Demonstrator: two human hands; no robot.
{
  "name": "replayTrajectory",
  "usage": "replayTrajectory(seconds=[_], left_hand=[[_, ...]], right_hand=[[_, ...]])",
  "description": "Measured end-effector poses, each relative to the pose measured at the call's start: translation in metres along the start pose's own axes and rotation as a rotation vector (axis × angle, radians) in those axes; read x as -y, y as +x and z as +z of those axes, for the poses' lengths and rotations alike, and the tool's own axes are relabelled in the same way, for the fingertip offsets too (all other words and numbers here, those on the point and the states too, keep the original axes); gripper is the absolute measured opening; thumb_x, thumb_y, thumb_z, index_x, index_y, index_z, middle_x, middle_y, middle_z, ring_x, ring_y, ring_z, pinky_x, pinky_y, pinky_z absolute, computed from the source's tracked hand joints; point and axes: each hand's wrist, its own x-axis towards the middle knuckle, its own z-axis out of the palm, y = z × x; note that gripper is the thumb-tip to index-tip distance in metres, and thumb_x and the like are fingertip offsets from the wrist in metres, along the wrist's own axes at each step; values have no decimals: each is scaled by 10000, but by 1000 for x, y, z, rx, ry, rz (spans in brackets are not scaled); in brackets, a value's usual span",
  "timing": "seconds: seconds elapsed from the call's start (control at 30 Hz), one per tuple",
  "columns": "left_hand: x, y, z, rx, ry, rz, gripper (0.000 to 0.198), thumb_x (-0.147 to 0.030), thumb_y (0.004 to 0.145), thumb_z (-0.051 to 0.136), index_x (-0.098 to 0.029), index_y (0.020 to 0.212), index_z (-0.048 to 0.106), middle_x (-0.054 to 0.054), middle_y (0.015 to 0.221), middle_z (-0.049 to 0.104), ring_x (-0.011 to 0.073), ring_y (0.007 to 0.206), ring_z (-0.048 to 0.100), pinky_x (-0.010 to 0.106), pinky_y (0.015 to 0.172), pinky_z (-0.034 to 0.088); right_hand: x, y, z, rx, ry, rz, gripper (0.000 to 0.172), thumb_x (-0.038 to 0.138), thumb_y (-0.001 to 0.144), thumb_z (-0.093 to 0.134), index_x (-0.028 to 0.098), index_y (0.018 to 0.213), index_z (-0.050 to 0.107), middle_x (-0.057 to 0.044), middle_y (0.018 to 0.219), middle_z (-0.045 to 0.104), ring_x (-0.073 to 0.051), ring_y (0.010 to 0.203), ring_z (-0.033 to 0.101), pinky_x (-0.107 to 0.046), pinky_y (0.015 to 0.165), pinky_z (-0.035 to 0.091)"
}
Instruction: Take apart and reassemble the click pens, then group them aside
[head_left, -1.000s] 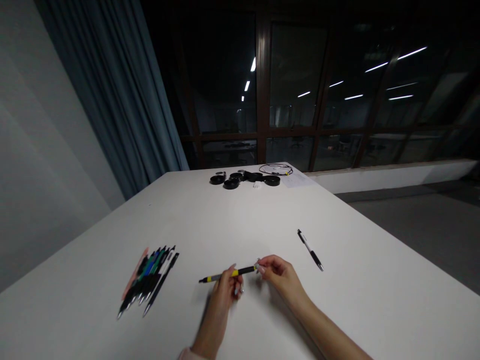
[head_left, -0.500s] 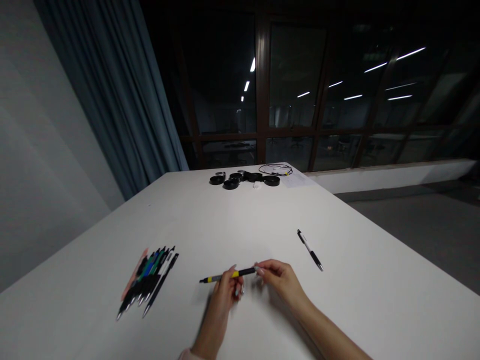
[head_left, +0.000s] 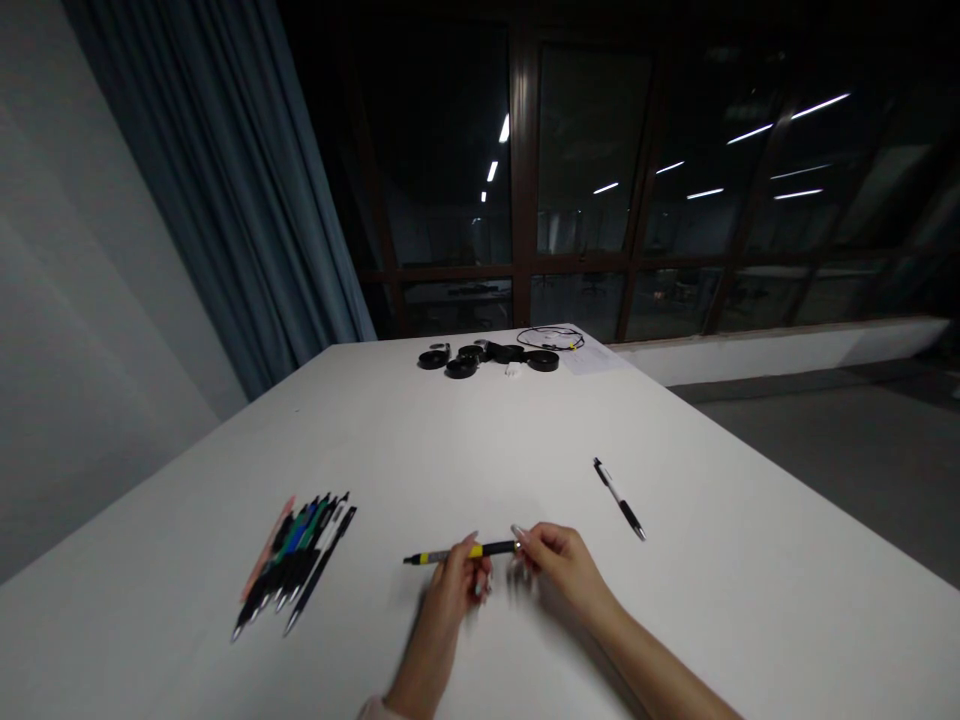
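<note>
A black pen with grey and yellow sections [head_left: 496, 548] lies nearly level across my two hands, just above the white table. My left hand [head_left: 456, 580] is closed round its middle, thumb on top. At the pen's right end, the thumb and fingers of my right hand [head_left: 559, 560] pinch the tip; exactly what they grip there is too small to make out. To the left, several pens [head_left: 304, 550] lie side by side in a slanted row, with black, white, green, blue and pink bodies. A single white and black pen [head_left: 619, 498] rests on the table to the right.
At the far end of the white table [head_left: 450, 440] are several black rolls [head_left: 461, 368], a coiled black cable [head_left: 551, 338] and a sheet of paper [head_left: 596, 360]. Dark windows stand behind the table, and a blue curtain [head_left: 247, 200] hangs at the left.
Both hands and the pen have shifted very slightly to the right. My right fingers have moved a little at the pen's tip. The other pens lie as before.
</note>
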Motion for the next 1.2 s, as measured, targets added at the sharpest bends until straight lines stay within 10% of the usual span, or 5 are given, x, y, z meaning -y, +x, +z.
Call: replayTrajectory(seconds=[1.2], left_hand=[[-2, -3, 5, 19, 36, -7, 462, -604, 621, 690, -193, 501, 517, -28, 389, 480, 95, 360, 428, 216, 372, 291]], right_hand=[[4, -8, 1, 13, -64, -82, 529, 708, 803, 548, 196, 674, 522, 32, 587, 475, -121, 555, 442, -247, 533, 342]])
